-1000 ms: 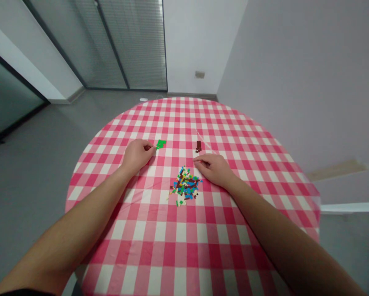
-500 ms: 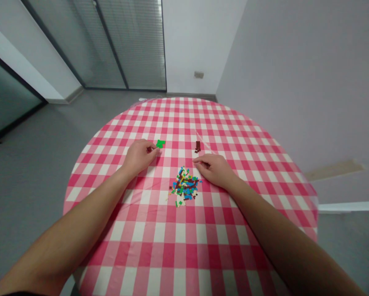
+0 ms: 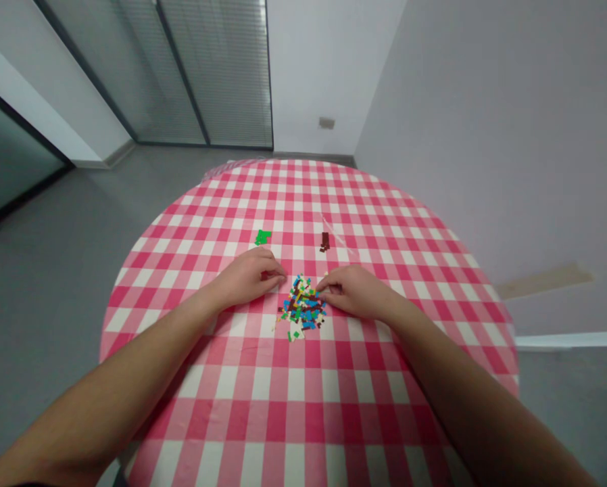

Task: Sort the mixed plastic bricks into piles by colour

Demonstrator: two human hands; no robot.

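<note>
Green pieces (image 3: 263, 237) were grouped beyond the left hand (image 3: 255, 274), brown pieces (image 3: 325, 240) beyond the right hand (image 3: 351, 291); whether anything was gripped couldn't be told. Between both hands, a multicoloured pile (image 3: 303, 306) was scattered.

So there's a pile of tiny multicoloured pieces (image 3: 302, 310) sitting between the left grip (image 3: 253, 276) and the right grip (image 3: 353, 291), with the right one right up at its edge. Little green bunch (image 3: 263, 237) is just beyond the left grip, brown bunch (image 3: 325, 240) past the right one. All of it's on a pink-and-white checked surface (image 3: 293, 389).
</note>
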